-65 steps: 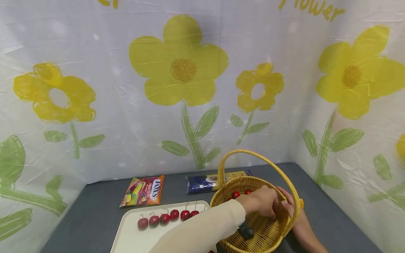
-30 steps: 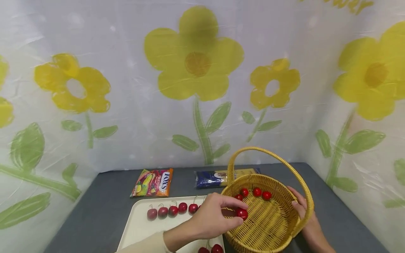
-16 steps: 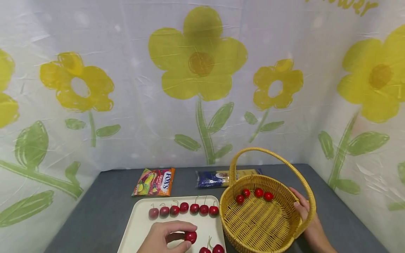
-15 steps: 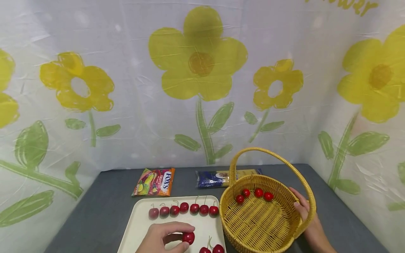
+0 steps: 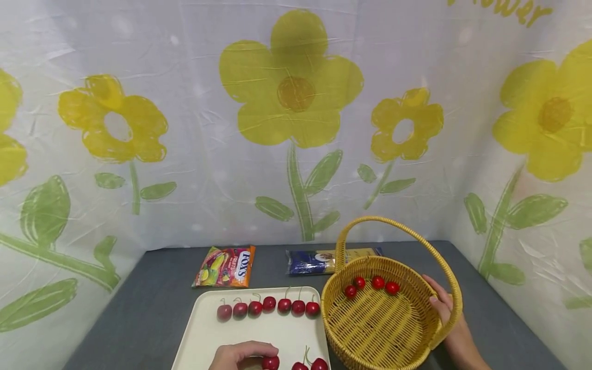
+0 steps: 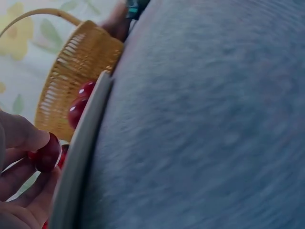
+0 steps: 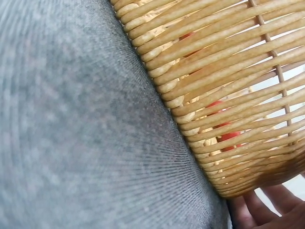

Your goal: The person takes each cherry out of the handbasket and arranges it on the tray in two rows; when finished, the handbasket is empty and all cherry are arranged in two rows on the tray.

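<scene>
My left hand (image 5: 236, 355) is low over the cream tray (image 5: 203, 339) and pinches a dark red cherry (image 6: 48, 152) between thumb and fingers. The head view's lower edge cuts off much of this hand. Along the tray's far side runs a row of several cherries (image 5: 255, 308), most with stems up. Two more cherries (image 5: 319, 364) lie near its right side. My right hand (image 5: 452, 329) grips the right rim of the yellow wicker basket (image 5: 326, 329). Several red cherries (image 5: 378, 282) sit inside, along the far left part of its floor.
Behind the tray lies a colourful candy bag (image 5: 225, 266). A blue and yellow packet (image 5: 310, 262) lies behind the basket, partly hidden by its tall handle (image 5: 384, 219). The dark grey table (image 5: 148, 308) ends at a flower-printed cloth (image 5: 203, 205) at the back.
My left hand has come out of the basket with a cherry, moved left and then lowered towards the tray's near part. My right hand has stayed on the basket rim.
</scene>
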`<action>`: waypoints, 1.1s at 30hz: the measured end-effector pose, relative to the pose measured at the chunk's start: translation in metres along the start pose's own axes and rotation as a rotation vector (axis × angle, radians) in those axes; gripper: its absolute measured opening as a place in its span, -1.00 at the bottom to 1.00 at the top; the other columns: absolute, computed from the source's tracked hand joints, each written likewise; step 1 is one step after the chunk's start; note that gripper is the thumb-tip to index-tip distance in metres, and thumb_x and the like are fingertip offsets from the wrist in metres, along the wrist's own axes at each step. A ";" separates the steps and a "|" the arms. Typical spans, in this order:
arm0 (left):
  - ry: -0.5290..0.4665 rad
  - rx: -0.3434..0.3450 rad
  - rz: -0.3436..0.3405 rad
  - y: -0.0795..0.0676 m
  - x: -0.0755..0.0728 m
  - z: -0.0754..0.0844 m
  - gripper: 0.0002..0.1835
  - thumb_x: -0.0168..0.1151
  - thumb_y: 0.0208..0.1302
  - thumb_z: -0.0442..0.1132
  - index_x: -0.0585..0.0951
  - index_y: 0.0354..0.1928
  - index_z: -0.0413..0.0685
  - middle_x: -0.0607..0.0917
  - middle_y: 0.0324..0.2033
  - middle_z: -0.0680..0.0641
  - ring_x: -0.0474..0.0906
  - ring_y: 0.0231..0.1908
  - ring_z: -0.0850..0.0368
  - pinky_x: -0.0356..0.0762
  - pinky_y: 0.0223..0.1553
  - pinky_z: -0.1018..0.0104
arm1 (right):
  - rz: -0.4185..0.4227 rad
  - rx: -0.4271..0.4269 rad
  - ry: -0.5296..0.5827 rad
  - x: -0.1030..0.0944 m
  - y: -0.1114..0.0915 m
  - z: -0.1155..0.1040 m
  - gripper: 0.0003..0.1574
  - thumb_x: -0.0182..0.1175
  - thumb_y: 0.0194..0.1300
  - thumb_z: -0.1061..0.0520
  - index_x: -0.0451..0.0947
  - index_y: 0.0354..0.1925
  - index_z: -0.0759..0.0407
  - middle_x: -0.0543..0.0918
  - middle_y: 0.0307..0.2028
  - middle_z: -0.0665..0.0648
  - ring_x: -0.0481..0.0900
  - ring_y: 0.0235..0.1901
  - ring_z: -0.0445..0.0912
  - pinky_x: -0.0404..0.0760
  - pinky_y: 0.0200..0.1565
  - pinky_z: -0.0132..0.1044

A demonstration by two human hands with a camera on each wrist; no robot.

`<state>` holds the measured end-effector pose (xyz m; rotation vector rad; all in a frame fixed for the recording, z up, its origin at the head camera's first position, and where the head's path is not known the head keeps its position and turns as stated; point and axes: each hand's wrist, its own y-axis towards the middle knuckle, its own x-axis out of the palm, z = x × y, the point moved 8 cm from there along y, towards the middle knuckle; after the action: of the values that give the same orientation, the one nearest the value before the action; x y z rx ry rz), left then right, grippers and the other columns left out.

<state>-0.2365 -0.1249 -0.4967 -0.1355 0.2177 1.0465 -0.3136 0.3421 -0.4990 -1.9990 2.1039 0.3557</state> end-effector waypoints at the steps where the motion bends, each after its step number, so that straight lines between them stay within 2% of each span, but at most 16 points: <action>1: 0.003 0.009 -0.014 0.001 0.003 -0.001 -0.60 0.49 0.46 -0.18 0.76 0.18 -0.31 0.84 0.06 -0.23 0.74 -0.02 0.40 0.75 0.13 0.40 | -0.001 0.004 -0.003 0.000 0.000 0.001 -0.22 -0.31 0.85 -0.15 -0.07 0.79 0.10 0.13 0.54 0.38 0.38 0.11 -0.66 0.61 0.04 -0.58; 3: 0.009 0.030 -0.035 0.002 0.007 0.000 -0.62 0.46 0.48 -0.20 0.76 0.17 -0.32 0.86 0.03 -0.19 0.73 -0.05 0.45 0.73 0.09 0.49 | 0.007 -0.010 -0.035 0.000 0.001 0.002 -0.22 -0.30 0.85 -0.16 -0.05 0.79 0.09 0.17 0.52 0.39 0.33 0.14 -0.65 0.57 0.05 -0.62; 8: -0.041 0.058 -0.063 0.006 0.018 0.001 -0.63 0.41 0.51 -0.20 0.74 0.16 -0.38 0.87 0.00 -0.14 0.76 -0.07 0.44 0.67 0.02 0.60 | 0.007 -0.041 -0.049 0.000 0.001 -0.001 -0.23 -0.29 0.85 -0.17 -0.02 0.79 0.07 0.22 0.56 0.35 0.35 0.17 -0.66 0.55 0.06 -0.65; 11: -0.049 0.063 -0.066 0.007 0.021 0.000 -0.63 0.40 0.53 -0.20 0.75 0.16 -0.37 0.87 0.01 -0.16 0.75 -0.06 0.44 0.66 0.03 0.62 | -0.008 -0.038 -0.004 0.002 0.001 -0.001 -0.25 -0.31 0.86 -0.15 -0.02 0.78 0.07 0.23 0.60 0.35 0.49 0.15 -0.60 0.65 0.05 -0.54; 14: -0.042 0.090 -0.074 0.008 0.023 0.000 -0.64 0.38 0.55 -0.21 0.74 0.17 -0.38 0.86 0.02 -0.20 0.75 -0.05 0.45 0.64 0.05 0.64 | -0.025 -0.007 0.067 0.004 0.002 0.002 -0.25 -0.32 0.86 -0.11 -0.06 0.79 0.10 0.14 0.62 0.35 0.55 0.12 -0.55 0.72 0.03 -0.44; 18: -0.036 0.129 -0.091 0.009 0.026 0.001 -0.65 0.35 0.58 -0.23 0.73 0.18 -0.39 0.85 0.04 -0.22 0.74 -0.02 0.44 0.62 0.07 0.65 | -0.016 -0.010 0.045 0.001 0.001 0.003 -0.24 -0.31 0.86 -0.12 -0.07 0.78 0.13 0.12 0.57 0.37 0.51 0.10 -0.58 0.69 0.02 -0.48; 20: -0.037 0.124 -0.092 0.010 0.026 -0.001 -0.66 0.35 0.58 -0.22 0.74 0.17 -0.37 0.85 0.04 -0.20 0.74 -0.03 0.44 0.61 0.07 0.65 | -0.008 -0.025 0.010 0.000 0.000 0.002 -0.23 -0.31 0.86 -0.13 -0.07 0.78 0.14 0.17 0.54 0.40 0.49 0.09 -0.59 0.69 0.01 -0.48; 23: -0.034 0.117 -0.083 0.010 0.026 -0.001 -0.68 0.35 0.56 -0.23 0.76 0.15 -0.34 0.86 0.02 -0.19 0.73 -0.03 0.45 0.63 0.06 0.63 | -0.022 0.005 0.029 0.002 0.002 0.002 -0.24 -0.34 0.87 -0.07 -0.12 0.79 0.18 0.12 0.59 0.44 0.46 0.08 -0.64 0.66 0.02 -0.52; 25: -0.028 0.118 -0.075 0.010 0.026 0.000 -0.70 0.36 0.55 -0.24 0.77 0.13 -0.34 0.86 0.00 -0.18 0.73 -0.04 0.45 0.64 0.06 0.61 | -0.033 0.039 0.075 0.003 0.005 0.003 -0.26 -0.34 0.86 0.00 -0.15 0.78 0.20 0.26 0.58 0.12 0.44 0.07 -0.67 0.64 0.03 -0.54; 30: -0.015 0.131 -0.064 0.010 0.027 0.001 -0.71 0.36 0.54 -0.24 0.79 0.11 -0.31 0.88 -0.03 -0.07 0.74 -0.06 0.43 0.67 0.04 0.57 | -0.044 0.074 0.123 0.005 0.008 0.002 -0.28 -0.35 0.84 0.11 -0.17 0.78 0.20 0.21 0.63 0.09 0.40 0.06 -0.73 0.60 0.06 -0.59; 32: -0.004 0.140 -0.063 0.010 0.027 0.000 -0.71 0.36 0.55 -0.23 0.79 0.11 -0.30 0.88 -0.03 -0.02 0.74 -0.06 0.43 0.68 0.04 0.56 | -0.043 0.076 0.111 0.005 0.008 0.002 -0.28 -0.38 0.84 0.11 -0.17 0.79 0.18 0.00 0.69 0.34 0.39 0.06 -0.74 0.60 0.06 -0.60; 33: 0.001 0.141 -0.062 0.011 0.027 0.000 -0.71 0.36 0.55 -0.22 0.79 0.11 -0.29 0.88 -0.02 0.01 0.74 -0.06 0.43 0.68 0.04 0.56 | -0.044 0.083 0.115 0.005 0.008 0.002 -0.28 -0.38 0.84 0.11 -0.17 0.79 0.15 0.00 0.69 0.31 0.40 0.07 -0.74 0.60 0.06 -0.60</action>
<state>-0.2327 -0.0972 -0.5035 -0.0154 0.2860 0.9660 -0.3222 0.3382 -0.5028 -2.0594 2.1007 0.1463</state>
